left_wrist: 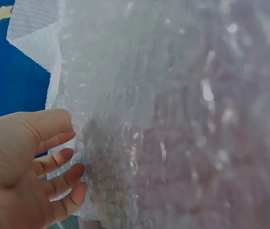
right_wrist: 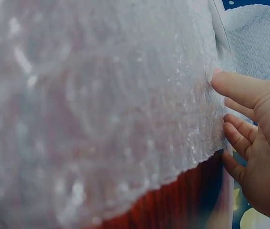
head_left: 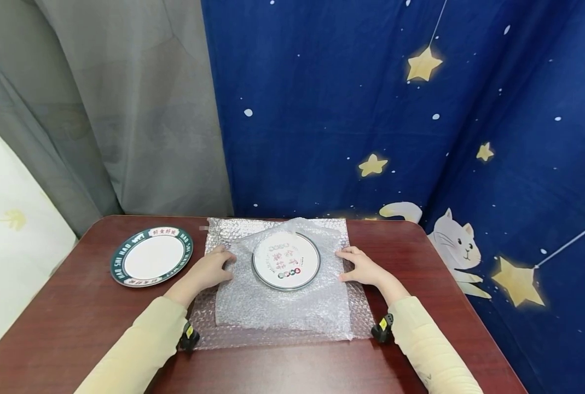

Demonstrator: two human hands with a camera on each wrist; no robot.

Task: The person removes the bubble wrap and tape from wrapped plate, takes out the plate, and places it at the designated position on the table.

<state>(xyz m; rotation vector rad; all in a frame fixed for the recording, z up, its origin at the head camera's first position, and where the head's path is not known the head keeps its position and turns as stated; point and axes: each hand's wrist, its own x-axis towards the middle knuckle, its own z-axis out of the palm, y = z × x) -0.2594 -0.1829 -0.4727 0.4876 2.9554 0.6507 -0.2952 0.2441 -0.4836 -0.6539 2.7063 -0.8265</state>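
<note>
A round white plate (head_left: 284,280) with a dark rim and red print lies on layered bubble wrap (head_left: 272,312). A loose flap of the wrap covers part of its upper left. My left hand (head_left: 210,269) is at the left edge of the upper sheet, its fingers spread and slightly bent. In the left wrist view, the fingertips (left_wrist: 75,174) are right by the wrap's edge. Across the plate, my right hand (head_left: 363,268) is at the sheet's right edge with the thumb apart from the fingers. Its thumb (right_wrist: 235,86) appears to touch the wrap in the right wrist view.
A second plate (head_left: 154,257), white with a green lettered rim, lies on the red-brown table (head_left: 61,306) to the left. Behind the table hang a grey curtain (head_left: 159,109) and a blue star-patterned curtain (head_left: 312,109). A larger bubble wrap sheet (head_left: 277,339) extends beneath the upper one.
</note>
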